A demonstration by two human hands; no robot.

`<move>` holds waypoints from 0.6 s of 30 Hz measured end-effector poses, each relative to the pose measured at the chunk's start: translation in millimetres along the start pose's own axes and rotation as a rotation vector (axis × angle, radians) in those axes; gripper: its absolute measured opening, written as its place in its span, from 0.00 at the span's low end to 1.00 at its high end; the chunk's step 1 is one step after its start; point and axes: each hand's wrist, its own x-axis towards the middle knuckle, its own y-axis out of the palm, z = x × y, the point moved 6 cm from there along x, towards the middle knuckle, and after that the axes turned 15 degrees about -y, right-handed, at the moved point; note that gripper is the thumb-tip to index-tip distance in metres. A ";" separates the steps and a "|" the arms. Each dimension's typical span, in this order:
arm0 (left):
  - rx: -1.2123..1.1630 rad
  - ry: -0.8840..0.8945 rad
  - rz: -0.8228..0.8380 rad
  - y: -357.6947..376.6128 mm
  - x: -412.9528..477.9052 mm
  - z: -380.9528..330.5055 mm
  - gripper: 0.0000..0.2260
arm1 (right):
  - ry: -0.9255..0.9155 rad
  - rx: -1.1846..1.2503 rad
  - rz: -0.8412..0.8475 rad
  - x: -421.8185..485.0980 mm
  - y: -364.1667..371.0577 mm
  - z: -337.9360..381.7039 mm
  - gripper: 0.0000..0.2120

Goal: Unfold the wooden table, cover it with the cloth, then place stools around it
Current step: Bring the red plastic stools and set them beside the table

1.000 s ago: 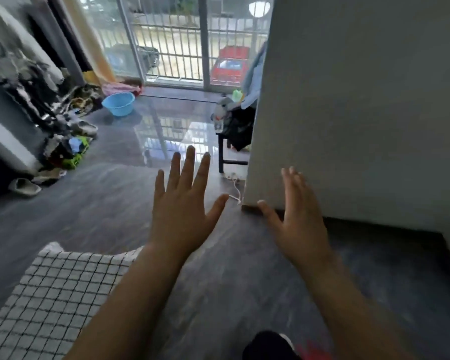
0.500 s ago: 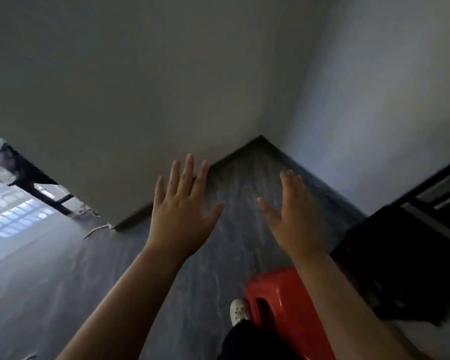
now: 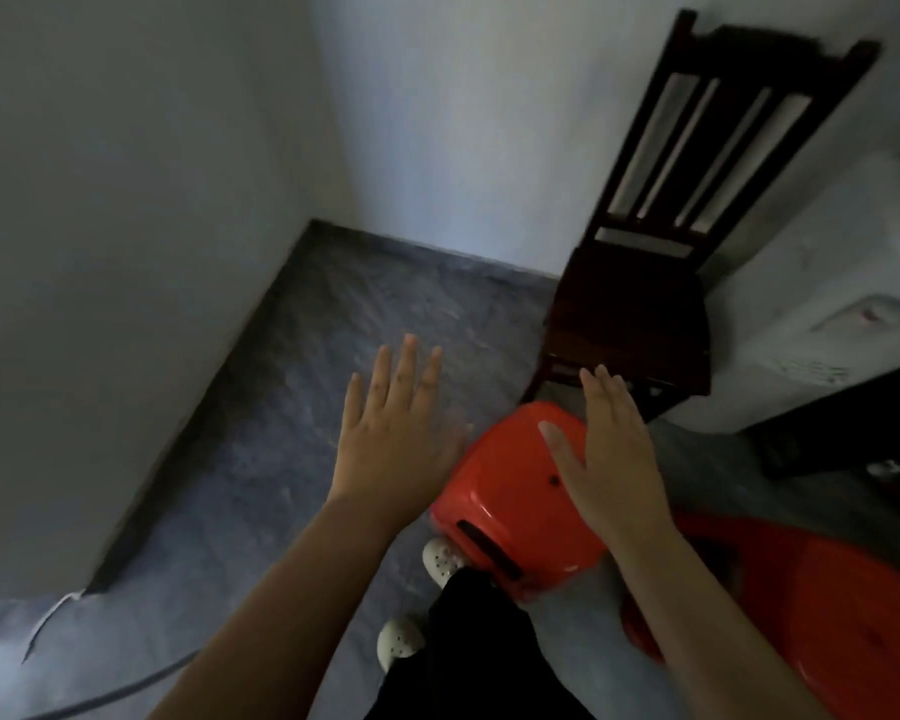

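Head view, looking down into a room corner. The left hand (image 3: 401, 444) and the right hand (image 3: 614, 475) are both stretched forward, palms down. The grip of each is apart, fingers straight, holding nothing.

The nearer glossy red plastic stool (image 3: 510, 491) stands on the grey stone-patterned floor (image 3: 333, 330), just ahead of the person's pale perforated shoes (image 3: 440, 558). It lies directly beneath the right hand and to the right of the left hand, whose thumb side reaches about to its left edge. The right hand is therefore the nearer of the two. Whether its palm touches the seat cannot be told. The seat is a rounded rectangle whose longer side appears to run away from the person. A dark slot shows in the side wall that faces the feet. A two-handed lift would probably call for the left hand to shift rightward, so that the hands bracket the seat.

The second red plastic stool (image 3: 842, 631) sits at the lower right, near the first but apart from it, and is partly cut by the frame edge.

Count: two hands, two red stools, one dark wooden slat-backed chair (image 3: 630, 314) beyond the nearer stool, against the wall. The wooden table and the cloth are out of view.
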 end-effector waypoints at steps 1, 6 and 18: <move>0.002 0.035 0.017 13.8 3.7 -7.3 0.37 | 0.046 -0.005 0.017 -10.7 7.9 -12.8 0.35; -0.035 0.157 0.123 93.5 23.4 -38.1 0.34 | 0.281 -0.007 0.100 -52.7 61.6 -83.8 0.36; -0.025 0.054 0.397 317.6 98.0 -65.4 0.36 | 0.959 0.258 0.018 -72.0 216.6 -255.2 0.42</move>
